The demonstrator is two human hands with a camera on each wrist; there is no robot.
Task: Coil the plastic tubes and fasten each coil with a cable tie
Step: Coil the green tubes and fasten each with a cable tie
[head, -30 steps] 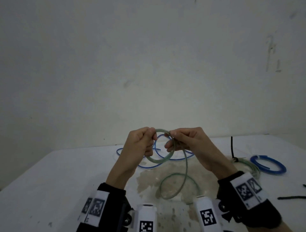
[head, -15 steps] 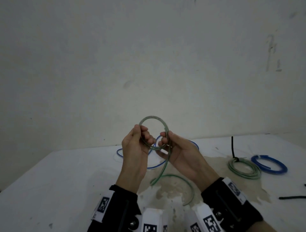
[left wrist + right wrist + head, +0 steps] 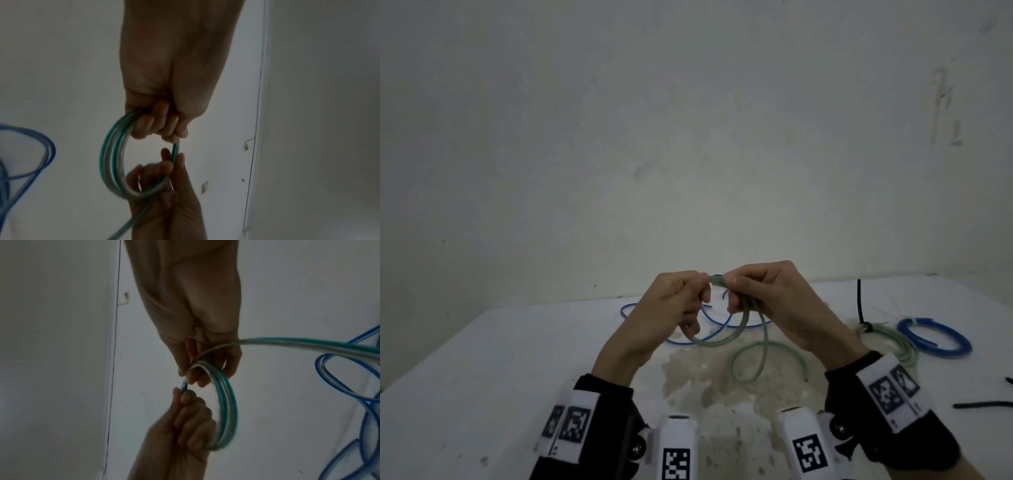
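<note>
Head view: both hands [image 3: 722, 301] around green tube [image 3: 717, 339]

The right hand [image 3: 197, 331] reached down from the top, its fingers [image 3: 232, 363] curled round a green tube [image 3: 228, 402] wound in a few loops. The left hand [image 3: 185, 431] came up from below, its grip closed on the coil's lower arc and pinching the tube near the right fingertips. One green strand ran off to the right, past a loose blue tube [image 3: 329, 382].
</note>
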